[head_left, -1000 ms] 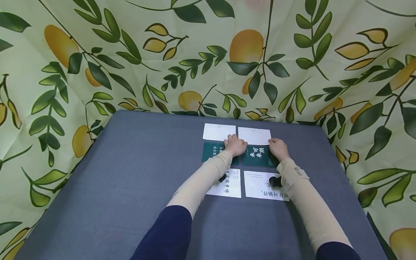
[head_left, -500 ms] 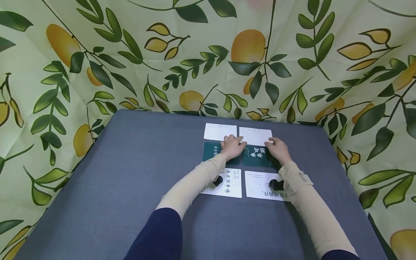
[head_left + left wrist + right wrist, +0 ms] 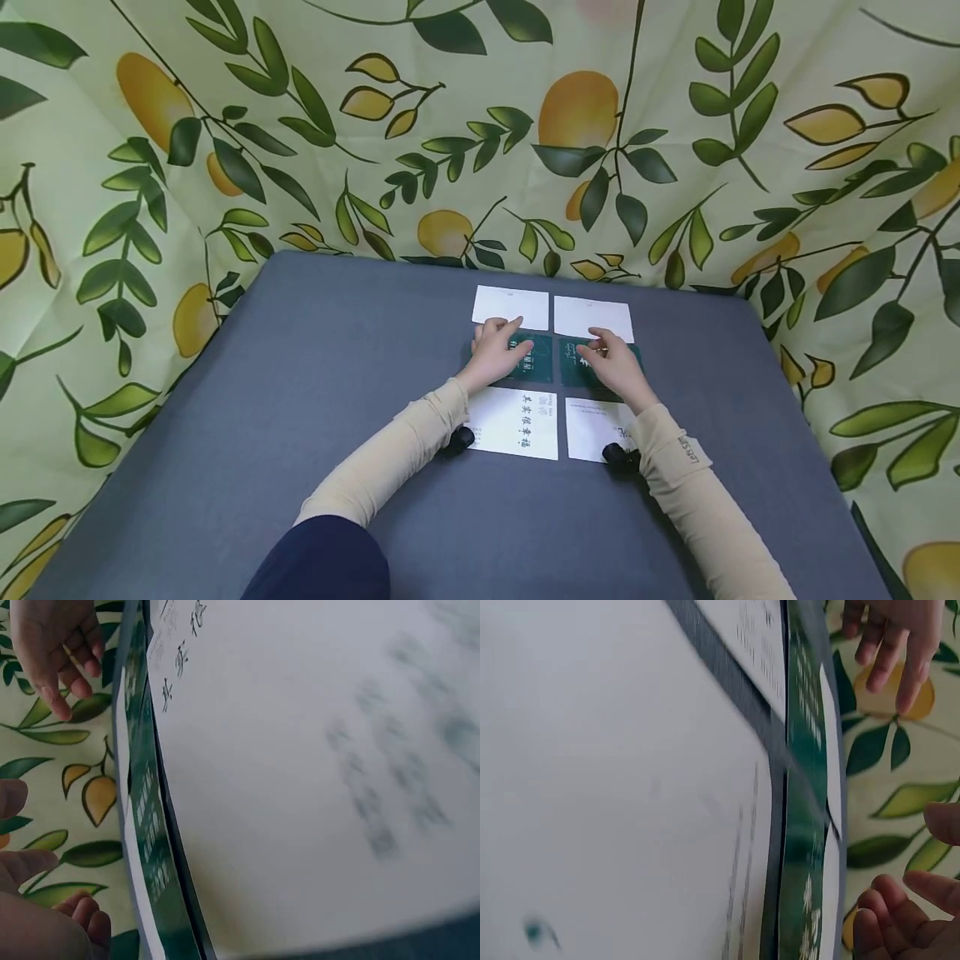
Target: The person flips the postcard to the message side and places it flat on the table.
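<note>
The left hand (image 3: 492, 356), released with loosely extended fingers, is above a dark green rectangular card with white lettering (image 3: 538, 364). The right hand (image 3: 618, 368), likewise holding nothing, has its thumb and fingers parted over a matching green card (image 3: 570, 371). Both lie flat on smooth grey-blue cloth (image 3: 337, 358), between two plain-looking white cards (image 3: 513, 305) behind and two white, dark-lettered cards (image 3: 502, 421) in front.

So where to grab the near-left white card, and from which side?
Near-left white card: probably its near edge, from the near side. It lies flat; that edge borders open gray table, while the far edge sits close to the left green card.
</note>
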`<action>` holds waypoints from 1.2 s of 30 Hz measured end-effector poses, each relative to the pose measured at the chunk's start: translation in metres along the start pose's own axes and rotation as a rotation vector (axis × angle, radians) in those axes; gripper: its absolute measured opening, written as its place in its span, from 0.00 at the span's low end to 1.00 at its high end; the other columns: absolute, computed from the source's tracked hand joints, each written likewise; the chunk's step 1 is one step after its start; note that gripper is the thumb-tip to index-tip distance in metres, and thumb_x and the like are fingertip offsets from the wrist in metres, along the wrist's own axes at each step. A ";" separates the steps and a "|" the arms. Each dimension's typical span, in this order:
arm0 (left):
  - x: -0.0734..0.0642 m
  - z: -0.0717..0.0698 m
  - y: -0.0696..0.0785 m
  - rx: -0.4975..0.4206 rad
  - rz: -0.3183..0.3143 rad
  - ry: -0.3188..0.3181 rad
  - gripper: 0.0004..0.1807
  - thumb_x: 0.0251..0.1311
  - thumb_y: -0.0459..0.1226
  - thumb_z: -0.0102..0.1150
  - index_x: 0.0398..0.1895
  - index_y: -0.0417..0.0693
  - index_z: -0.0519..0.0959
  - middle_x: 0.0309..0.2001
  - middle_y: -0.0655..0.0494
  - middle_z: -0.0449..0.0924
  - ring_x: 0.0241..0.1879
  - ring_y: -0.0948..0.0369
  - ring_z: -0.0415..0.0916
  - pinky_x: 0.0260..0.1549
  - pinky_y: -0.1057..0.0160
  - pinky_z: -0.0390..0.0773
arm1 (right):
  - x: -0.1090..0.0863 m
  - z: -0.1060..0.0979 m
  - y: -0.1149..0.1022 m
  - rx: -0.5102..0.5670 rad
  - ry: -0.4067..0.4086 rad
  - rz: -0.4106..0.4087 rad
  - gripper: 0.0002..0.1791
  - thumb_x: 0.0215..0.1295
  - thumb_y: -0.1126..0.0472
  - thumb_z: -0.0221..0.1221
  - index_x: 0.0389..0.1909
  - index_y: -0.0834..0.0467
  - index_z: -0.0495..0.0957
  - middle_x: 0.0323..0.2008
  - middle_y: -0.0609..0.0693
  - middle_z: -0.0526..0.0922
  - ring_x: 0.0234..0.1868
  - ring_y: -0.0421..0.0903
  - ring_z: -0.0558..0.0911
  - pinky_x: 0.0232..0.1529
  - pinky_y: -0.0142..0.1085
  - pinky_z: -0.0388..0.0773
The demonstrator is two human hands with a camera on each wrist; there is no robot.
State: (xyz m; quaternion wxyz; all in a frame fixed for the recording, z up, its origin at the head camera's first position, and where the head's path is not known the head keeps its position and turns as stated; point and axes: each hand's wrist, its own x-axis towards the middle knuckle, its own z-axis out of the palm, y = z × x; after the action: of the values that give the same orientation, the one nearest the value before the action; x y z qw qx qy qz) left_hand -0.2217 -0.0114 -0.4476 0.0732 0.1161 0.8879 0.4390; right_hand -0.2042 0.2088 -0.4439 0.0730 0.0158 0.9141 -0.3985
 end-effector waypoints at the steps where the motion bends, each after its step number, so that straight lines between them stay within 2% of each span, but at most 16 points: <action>1: -0.003 -0.003 -0.002 -0.014 -0.009 -0.003 0.32 0.64 0.47 0.50 0.69 0.49 0.60 0.68 0.39 0.51 0.64 0.46 0.46 0.60 0.43 0.53 | -0.002 0.003 -0.003 0.012 -0.017 0.000 0.33 0.68 0.50 0.50 0.69 0.61 0.56 0.54 0.62 0.71 0.50 0.54 0.72 0.46 0.44 0.71; 5: -0.012 -0.010 -0.008 -0.029 -0.068 -0.023 0.34 0.64 0.47 0.51 0.71 0.49 0.56 0.71 0.37 0.43 0.67 0.44 0.41 0.62 0.42 0.57 | -0.006 0.017 -0.013 0.067 -0.080 0.005 0.37 0.68 0.49 0.51 0.71 0.60 0.50 0.65 0.65 0.61 0.61 0.58 0.66 0.57 0.52 0.69; 9: -0.019 -0.015 -0.013 -0.032 -0.125 -0.044 0.36 0.63 0.46 0.52 0.72 0.47 0.54 0.72 0.34 0.38 0.71 0.40 0.37 0.64 0.37 0.54 | -0.007 0.029 -0.021 0.159 -0.141 0.047 0.40 0.67 0.48 0.51 0.73 0.57 0.45 0.70 0.64 0.53 0.69 0.61 0.58 0.64 0.56 0.62; 13: -0.024 -0.017 -0.018 -0.062 -0.179 -0.046 0.37 0.62 0.47 0.52 0.72 0.46 0.52 0.72 0.33 0.39 0.71 0.37 0.36 0.63 0.33 0.50 | -0.009 0.038 -0.024 0.225 -0.188 0.088 0.41 0.67 0.47 0.52 0.73 0.55 0.43 0.71 0.63 0.50 0.71 0.60 0.55 0.67 0.55 0.57; 16: -0.026 -0.019 -0.022 -0.115 -0.218 -0.042 0.37 0.63 0.47 0.51 0.73 0.48 0.51 0.73 0.35 0.40 0.72 0.38 0.39 0.65 0.35 0.50 | -0.010 0.043 -0.024 0.258 -0.195 0.096 0.41 0.67 0.47 0.52 0.73 0.56 0.43 0.72 0.63 0.50 0.71 0.60 0.54 0.68 0.54 0.56; 19: -0.028 -0.020 -0.025 -0.185 -0.241 -0.031 0.37 0.64 0.46 0.50 0.73 0.48 0.51 0.73 0.38 0.43 0.72 0.41 0.42 0.66 0.39 0.50 | -0.011 0.046 -0.025 0.300 -0.178 0.094 0.40 0.67 0.48 0.52 0.72 0.58 0.44 0.71 0.63 0.51 0.72 0.59 0.55 0.69 0.52 0.56; 23: -0.029 -0.022 -0.029 -0.231 -0.247 0.008 0.36 0.64 0.44 0.51 0.72 0.46 0.51 0.73 0.43 0.49 0.72 0.46 0.46 0.68 0.44 0.52 | -0.011 0.050 -0.027 0.339 -0.153 0.101 0.39 0.67 0.51 0.53 0.72 0.59 0.46 0.71 0.61 0.52 0.71 0.58 0.55 0.69 0.50 0.58; 28: -0.031 -0.025 -0.033 -0.278 -0.259 0.060 0.36 0.61 0.39 0.55 0.71 0.42 0.54 0.70 0.41 0.56 0.70 0.46 0.54 0.66 0.47 0.60 | -0.010 0.053 -0.027 0.370 -0.119 0.117 0.38 0.66 0.56 0.54 0.71 0.59 0.47 0.71 0.61 0.53 0.71 0.57 0.57 0.68 0.48 0.59; 36: -0.030 -0.025 -0.039 -0.334 -0.246 0.143 0.33 0.56 0.32 0.58 0.66 0.39 0.62 0.65 0.40 0.65 0.63 0.48 0.66 0.61 0.53 0.69 | -0.007 0.057 -0.027 0.333 -0.041 0.149 0.39 0.62 0.63 0.57 0.71 0.60 0.50 0.69 0.60 0.56 0.68 0.57 0.61 0.66 0.48 0.63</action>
State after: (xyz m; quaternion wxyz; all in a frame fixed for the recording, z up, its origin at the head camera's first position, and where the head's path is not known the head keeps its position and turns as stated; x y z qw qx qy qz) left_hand -0.2038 -0.0616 -0.4628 0.0812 -0.0385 0.8132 0.5751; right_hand -0.1930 0.1490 -0.4611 0.1173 0.0871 0.8301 -0.5381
